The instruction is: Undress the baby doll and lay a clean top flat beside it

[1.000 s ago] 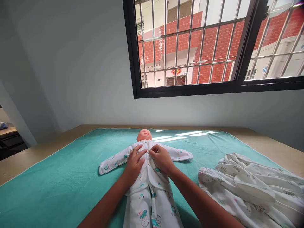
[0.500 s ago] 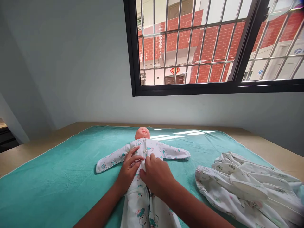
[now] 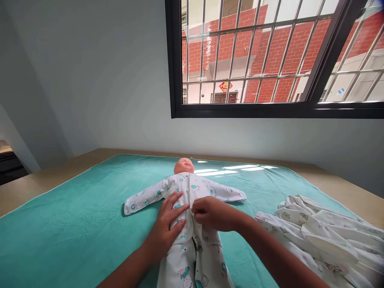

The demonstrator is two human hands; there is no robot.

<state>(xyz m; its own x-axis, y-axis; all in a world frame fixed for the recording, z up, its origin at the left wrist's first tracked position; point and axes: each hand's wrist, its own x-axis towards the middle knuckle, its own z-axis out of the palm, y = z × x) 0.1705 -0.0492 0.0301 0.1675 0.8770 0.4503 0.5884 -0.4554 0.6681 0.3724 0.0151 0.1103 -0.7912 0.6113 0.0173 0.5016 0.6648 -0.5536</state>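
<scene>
A baby doll (image 3: 184, 165) lies on its back, dressed in a white printed baby jacket (image 3: 175, 185) and matching trousers (image 3: 180, 260). Its sleeves stretch out to both sides. My left hand (image 3: 168, 224) rests on the left half of the jacket front with its fingers spread. On the other side of the front opening, my right hand (image 3: 214, 214) is closed, its fingertips pinching the jacket's edge at the middle. What lies inside the right fingers is hidden.
A teal cloth (image 3: 75, 224) covers most of the wooden table (image 3: 39, 180). Crumpled white printed baby clothes (image 3: 318, 236) lie on the right. Behind the table are a grey wall (image 3: 120, 100) and a barred window with a black frame (image 3: 240, 111).
My right hand has turned sideways, its wrist moving right, and stays at the jacket's front edge. The left fingers lie flatter and more spread on the jacket. The view has shifted slightly.
</scene>
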